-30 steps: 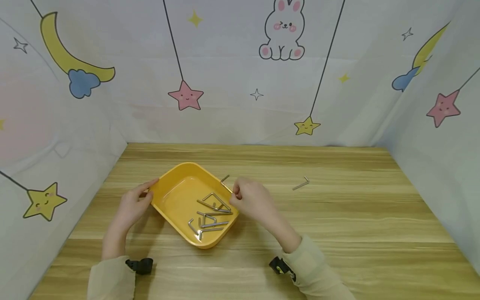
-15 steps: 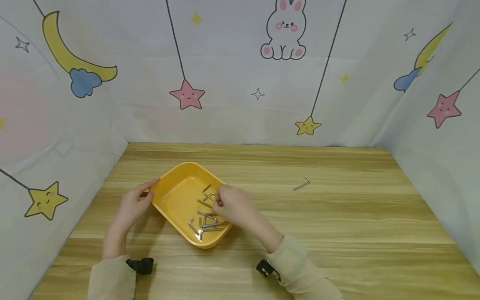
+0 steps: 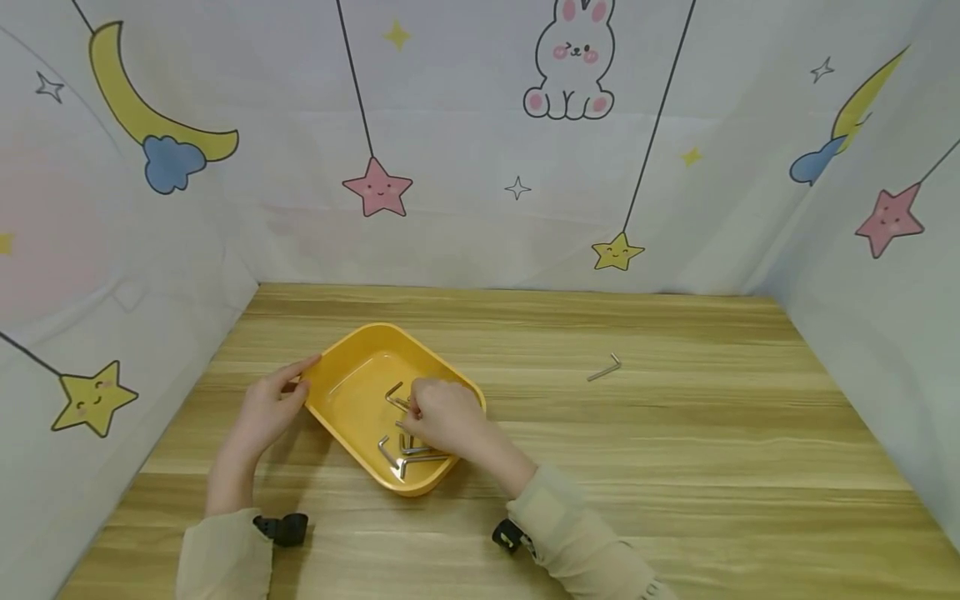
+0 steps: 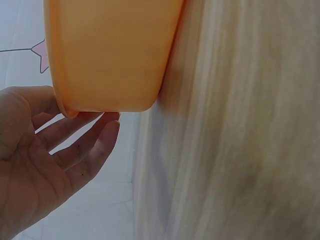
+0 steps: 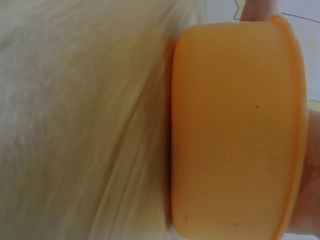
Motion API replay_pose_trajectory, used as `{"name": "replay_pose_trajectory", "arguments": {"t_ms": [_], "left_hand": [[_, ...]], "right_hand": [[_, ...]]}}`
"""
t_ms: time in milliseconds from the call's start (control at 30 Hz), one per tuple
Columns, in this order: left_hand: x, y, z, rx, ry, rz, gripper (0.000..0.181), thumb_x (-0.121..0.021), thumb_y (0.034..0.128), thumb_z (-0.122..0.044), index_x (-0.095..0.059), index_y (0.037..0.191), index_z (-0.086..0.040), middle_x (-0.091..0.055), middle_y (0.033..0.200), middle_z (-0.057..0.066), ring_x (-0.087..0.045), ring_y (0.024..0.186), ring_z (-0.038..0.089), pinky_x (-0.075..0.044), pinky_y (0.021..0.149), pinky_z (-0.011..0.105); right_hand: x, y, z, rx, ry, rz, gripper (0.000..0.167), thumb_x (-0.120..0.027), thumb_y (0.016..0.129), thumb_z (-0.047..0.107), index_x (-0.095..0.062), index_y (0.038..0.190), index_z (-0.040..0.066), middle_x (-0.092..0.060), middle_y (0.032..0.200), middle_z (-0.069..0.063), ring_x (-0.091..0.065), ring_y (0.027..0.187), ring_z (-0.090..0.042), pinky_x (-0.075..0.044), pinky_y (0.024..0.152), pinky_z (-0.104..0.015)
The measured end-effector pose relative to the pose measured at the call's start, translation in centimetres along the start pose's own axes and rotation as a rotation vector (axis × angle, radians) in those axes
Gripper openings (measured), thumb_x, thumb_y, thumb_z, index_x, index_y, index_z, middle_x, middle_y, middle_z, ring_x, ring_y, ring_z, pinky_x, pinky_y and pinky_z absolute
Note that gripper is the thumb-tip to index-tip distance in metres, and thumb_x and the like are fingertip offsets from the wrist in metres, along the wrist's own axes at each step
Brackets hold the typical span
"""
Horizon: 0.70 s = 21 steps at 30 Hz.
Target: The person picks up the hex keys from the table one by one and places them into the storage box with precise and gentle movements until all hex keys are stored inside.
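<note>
A yellow plastic tray point(image 3: 352, 367) stands on the table with several silver L-shaped hex keys point(image 3: 387, 452) lying in its near right part. My left hand point(image 3: 268, 412) holds the tray's left corner, the index finger along the rim and the thumb near it; in the left wrist view its fingers point(image 4: 95, 150) touch the outer wall. Inside the tray, low over the pile, my right hand point(image 3: 450, 417) pinches a hex key point(image 3: 395, 397) whose bent end sticks out to the left. The hand hides part of the pile. The tray wall point(image 5: 235, 130) blocks most of the right wrist view.
A single hex key point(image 3: 604, 367) lies on the wood-grain table point(image 3: 675, 467), right of the tray. A white printed cloth point(image 3: 465, 242) closes off the back and both sides. Black wrist cameras sit at both cuffs.
My right hand has moved left and down from the tray's right rim into the tray, carrying a hex key with it. The left hand and the tray have stayed in place.
</note>
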State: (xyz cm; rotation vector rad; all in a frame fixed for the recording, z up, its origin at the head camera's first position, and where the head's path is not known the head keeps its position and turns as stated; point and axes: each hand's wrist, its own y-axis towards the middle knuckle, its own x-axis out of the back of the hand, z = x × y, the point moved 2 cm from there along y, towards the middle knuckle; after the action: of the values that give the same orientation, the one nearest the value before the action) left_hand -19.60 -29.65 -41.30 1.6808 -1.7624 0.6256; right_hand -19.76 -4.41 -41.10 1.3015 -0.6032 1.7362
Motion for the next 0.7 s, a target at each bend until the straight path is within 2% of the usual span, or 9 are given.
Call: {"name": "replay_pose_trajectory", "arguments": {"t_ms": [133, 433, 700], "left_hand": [[0.0, 0.1, 0.0, -0.002, 0.004, -0.003, 0.042, -0.044, 0.1002, -0.012, -0.048, 0.141, -0.004, -0.047, 0.141, 0.029, -0.057, 0.112, 0.048, -0.051, 0.07, 0.026], [0.0, 0.1, 0.0, 0.012, 0.008, -0.006, 0.042, -0.044, 0.1003, -0.012, -0.047, 0.142, -0.005, -0.046, 0.142, 0.029, -0.056, 0.113, 0.048, -0.054, 0.077, 0.038], [-0.1, 0.1, -0.1, 0.016, 0.008, -0.004, 0.042, -0.044, 0.1002, -0.012, -0.047, 0.141, -0.004, -0.046, 0.141, 0.029, -0.056, 0.112, 0.047, -0.053, 0.075, 0.036]], "right_hand": [[-0.8, 0.5, 0.3, -0.005, -0.011, 0.035, 0.017, -0.067, 0.082, 0.024, -0.054, 0.071, 0.019, -0.053, 0.067, 0.009, -0.046, 0.056, -0.004, -0.034, 0.048, -0.018], [-1.4, 1.0, 0.4, -0.016, -0.036, 0.058, 0.014, -0.066, 0.079, 0.021, -0.056, 0.069, 0.019, -0.052, 0.065, 0.01, -0.047, 0.055, -0.005, -0.035, 0.046, -0.02], [-1.5, 1.3, 0.7, 0.023, -0.044, 0.07, 0.014, -0.067, 0.079, 0.019, -0.056, 0.07, 0.018, -0.052, 0.065, 0.009, -0.046, 0.055, -0.006, -0.035, 0.047, -0.02]]}}
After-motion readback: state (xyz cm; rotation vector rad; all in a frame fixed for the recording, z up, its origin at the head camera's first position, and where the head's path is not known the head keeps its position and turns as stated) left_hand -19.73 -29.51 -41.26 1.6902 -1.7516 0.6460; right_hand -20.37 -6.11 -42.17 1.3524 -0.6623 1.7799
